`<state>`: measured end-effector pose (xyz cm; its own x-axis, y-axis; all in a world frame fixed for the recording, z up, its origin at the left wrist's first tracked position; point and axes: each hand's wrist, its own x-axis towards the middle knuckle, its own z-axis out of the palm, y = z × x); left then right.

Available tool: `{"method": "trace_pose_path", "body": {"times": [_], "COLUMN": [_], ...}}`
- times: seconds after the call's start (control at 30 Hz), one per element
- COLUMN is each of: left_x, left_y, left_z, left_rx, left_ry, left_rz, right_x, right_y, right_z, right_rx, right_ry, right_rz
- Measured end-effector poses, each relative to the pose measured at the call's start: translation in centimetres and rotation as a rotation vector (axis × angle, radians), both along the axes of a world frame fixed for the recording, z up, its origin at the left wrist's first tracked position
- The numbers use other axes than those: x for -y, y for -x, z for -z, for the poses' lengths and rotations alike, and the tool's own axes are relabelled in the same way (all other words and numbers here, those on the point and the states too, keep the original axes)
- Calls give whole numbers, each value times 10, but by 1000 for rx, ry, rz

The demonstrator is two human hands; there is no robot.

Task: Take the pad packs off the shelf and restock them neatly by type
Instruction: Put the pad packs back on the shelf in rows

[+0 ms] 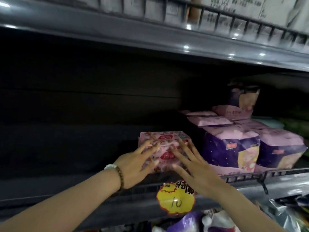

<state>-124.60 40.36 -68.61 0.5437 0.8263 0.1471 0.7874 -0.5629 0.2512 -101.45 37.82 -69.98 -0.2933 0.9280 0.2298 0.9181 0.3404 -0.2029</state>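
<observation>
We lay our left hand (136, 165) and right hand (194, 166), fingers straight and spread, on the pink pad pack (164, 138) on the dark shelf (66, 164), just left of the purple packs (231, 148).

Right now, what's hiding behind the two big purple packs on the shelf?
Behind the purple packs, flat pink packs lie stacked, with a taller purple pack farther back. Their lower parts are covered, and deeper in it's too dark to tell.

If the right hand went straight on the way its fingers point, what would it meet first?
The pink patterned pack; fingertips of the right hand overlap its front face, though whether they touch is unclear.
</observation>
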Motion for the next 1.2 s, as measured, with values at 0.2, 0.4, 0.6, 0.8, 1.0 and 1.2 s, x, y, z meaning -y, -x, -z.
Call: {"method": "trace_pose_path", "body": {"times": [0.2, 0.4, 0.6, 0.8, 1.0, 1.2], "left_x": [-75, -126, -144, -125, -22, 105], "left_y": [-16, -25, -22, -22, -2, 8], "left_z": [3, 8, 16, -1, -29, -5], "left_rx": [99, 111, 119, 73, -52, 106], "left_ry": [80, 56, 22, 116, -113, -141], "left_rz": [-60, -97, -89, -127, -78, -35], "right_x": [-74, -126, -149, -127, -33, 106], "right_y": [1, 7, 4, 6, 3, 2], "right_z": [-12, 3, 18, -3, -27, -4], "right_rx": [-6, -106, -79, -124, -134, -266], "right_ry": [147, 159, 43, 137, -63, 3], "right_rz": [58, 71, 39, 46, 9, -42]}}
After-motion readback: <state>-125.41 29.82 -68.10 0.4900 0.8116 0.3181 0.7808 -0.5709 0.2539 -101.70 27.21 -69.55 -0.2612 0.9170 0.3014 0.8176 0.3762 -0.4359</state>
